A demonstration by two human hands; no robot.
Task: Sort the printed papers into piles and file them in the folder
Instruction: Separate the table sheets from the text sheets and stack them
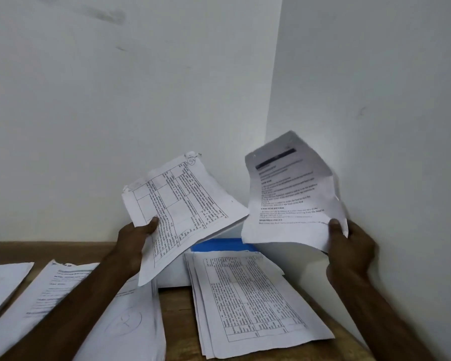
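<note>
**Two sheets up, each needing its pile**

My left hand pinches a table-printed sheet by its lower edge, thumb on top. My right hand grips a text sheet at its lower right corner, thumb on the front. Both sheets are held up above the tabletop, near the wall corner.

To do this step well, I would match by layout. The gridded sheet belongs on the table pile lying just below it, the text sheet on the text pile at the left. I would lay each down flat and square the edges, since the table pile is already fanned out. The right hand's sheet is curling, so a firmer hold lower on the page would help.

A blue patch on a white body sits behind the table pile. I take it for the folder, but the raised sheets cover most of it. Another pile is cut off at the left edge. My left forearm crosses a sheet with a circled mark. The print is too blurred to read.
</note>
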